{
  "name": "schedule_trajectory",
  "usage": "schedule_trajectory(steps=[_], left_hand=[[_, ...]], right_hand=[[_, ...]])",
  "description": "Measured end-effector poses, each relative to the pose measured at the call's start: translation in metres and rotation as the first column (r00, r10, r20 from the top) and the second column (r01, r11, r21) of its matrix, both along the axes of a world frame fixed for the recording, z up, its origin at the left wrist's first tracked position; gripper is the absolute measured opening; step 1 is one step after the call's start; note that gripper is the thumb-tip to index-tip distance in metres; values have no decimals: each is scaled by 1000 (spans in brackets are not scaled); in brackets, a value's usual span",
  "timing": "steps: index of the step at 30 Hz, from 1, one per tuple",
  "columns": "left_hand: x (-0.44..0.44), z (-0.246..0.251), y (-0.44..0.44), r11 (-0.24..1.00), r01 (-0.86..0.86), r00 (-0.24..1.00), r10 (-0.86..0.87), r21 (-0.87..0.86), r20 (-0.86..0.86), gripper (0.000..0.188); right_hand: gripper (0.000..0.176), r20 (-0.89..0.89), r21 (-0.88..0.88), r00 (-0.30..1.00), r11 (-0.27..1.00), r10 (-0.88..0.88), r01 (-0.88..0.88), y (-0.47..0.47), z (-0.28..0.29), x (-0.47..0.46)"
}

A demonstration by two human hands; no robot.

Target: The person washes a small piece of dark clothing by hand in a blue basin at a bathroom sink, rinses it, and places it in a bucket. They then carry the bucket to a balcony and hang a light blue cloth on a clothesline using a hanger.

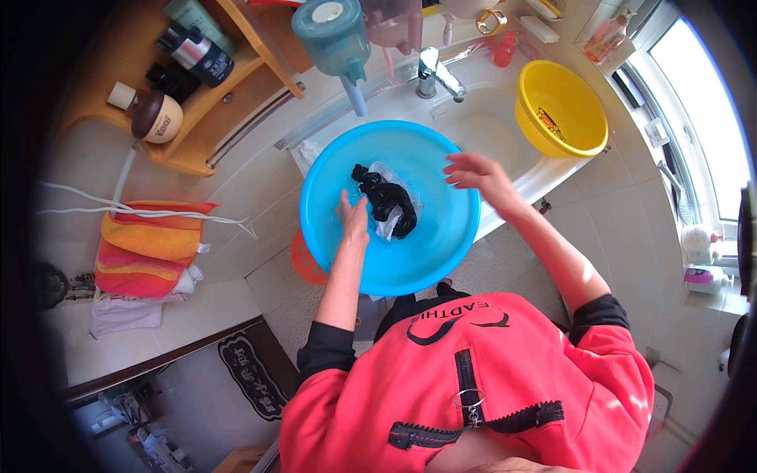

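A large blue plastic basin (pixel 437 254) stands before me, overlapping the front of the white washbasin. Bunched black cloth (pixel 387 198) and white cloth (pixel 387 229) lie wet together inside it. My left hand (pixel 353 217) reaches over the left part of the blue basin, just beside the cloth, its fingers apart and holding nothing that I can see. Over the right rim hovers my right hand (pixel 482 177), fingers spread and nothing in them. Motion blurs it slightly.
Behind the basin are the white sink (pixel 491 124) and its chrome faucet (pixel 437 77). A yellow basin (pixel 562 109) rests on the sink's right end. A teal container (pixel 331 41) hangs above. Left are a wooden shelf (pixel 195 127) with bottles and striped towels (pixel 148 254).
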State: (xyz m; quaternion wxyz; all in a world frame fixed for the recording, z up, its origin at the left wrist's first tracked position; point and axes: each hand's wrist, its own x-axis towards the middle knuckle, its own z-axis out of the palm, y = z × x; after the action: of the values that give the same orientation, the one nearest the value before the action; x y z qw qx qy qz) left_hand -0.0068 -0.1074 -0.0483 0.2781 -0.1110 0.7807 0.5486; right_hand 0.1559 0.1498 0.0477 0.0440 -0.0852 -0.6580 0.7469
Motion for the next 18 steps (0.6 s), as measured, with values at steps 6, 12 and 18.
schedule_trajectory(steps=[6, 12, 18], left_hand=[[14, -23, 37, 844, -210, 903, -26, 493, 430, 59], [-36, -44, 25, 582, -163, 814, -377, 796, 442, 43], [8, -35, 50, 577, -362, 820, -176, 732, 544, 26]], right_hand=[[64, 504, 553, 753, 828, -424, 96, -142, -80, -111], [36, 201, 494, 892, 828, -404, 264, -177, -38, -76], [45, 270, 723, 734, 635, -623, 274, -145, -47, -114]])
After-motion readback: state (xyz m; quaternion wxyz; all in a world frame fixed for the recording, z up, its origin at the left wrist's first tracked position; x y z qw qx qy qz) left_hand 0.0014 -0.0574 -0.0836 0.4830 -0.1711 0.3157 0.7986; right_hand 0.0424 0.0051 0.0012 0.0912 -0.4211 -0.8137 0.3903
